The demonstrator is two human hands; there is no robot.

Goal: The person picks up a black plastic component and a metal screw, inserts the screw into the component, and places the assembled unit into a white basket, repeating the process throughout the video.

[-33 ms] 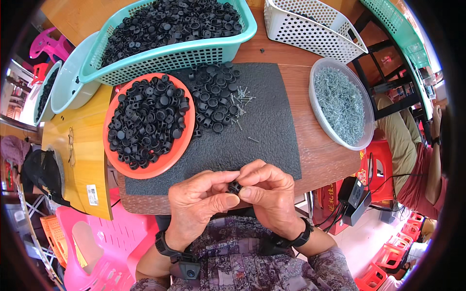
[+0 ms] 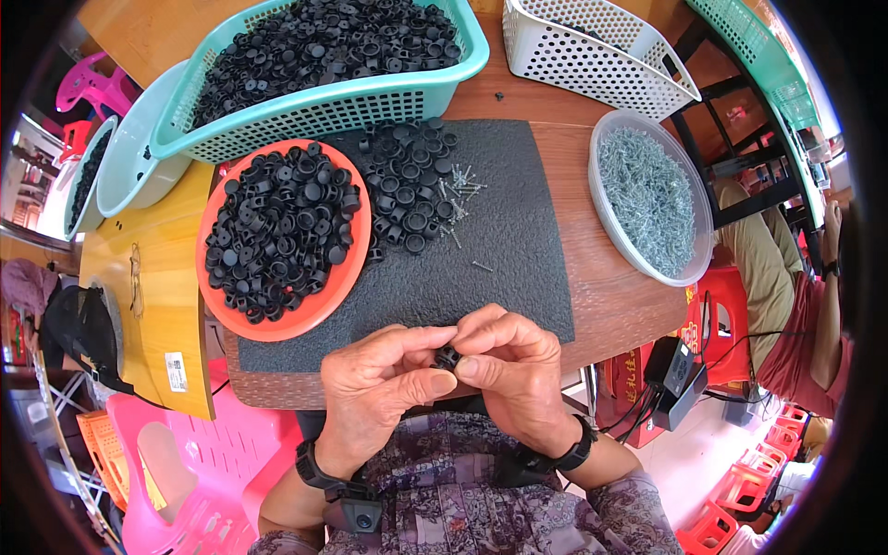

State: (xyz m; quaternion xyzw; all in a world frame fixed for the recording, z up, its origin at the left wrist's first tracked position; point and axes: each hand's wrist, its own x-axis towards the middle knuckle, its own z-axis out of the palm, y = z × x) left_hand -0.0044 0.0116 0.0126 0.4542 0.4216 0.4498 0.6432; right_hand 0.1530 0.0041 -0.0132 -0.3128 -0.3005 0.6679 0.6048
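Note:
Near the front edge of the table, my left hand pinches a small round black plastic part between thumb and forefinger. My right hand is closed against the same part from the other side, thumb and fingertips meeting at it; whether a screw is also in those fingertips is hidden. Just beyond my hands lies a dark textured mat. On it are a loose heap of black plastic parts, several silver screws and one lone screw. An orange-red bowl full of similar black parts stands to the left.
A teal basket heaped with black parts stands at the back, a white perforated basket at the back right. To the right is a clear tub of screws. A pink chair is at lower left; another person's arm shows far right.

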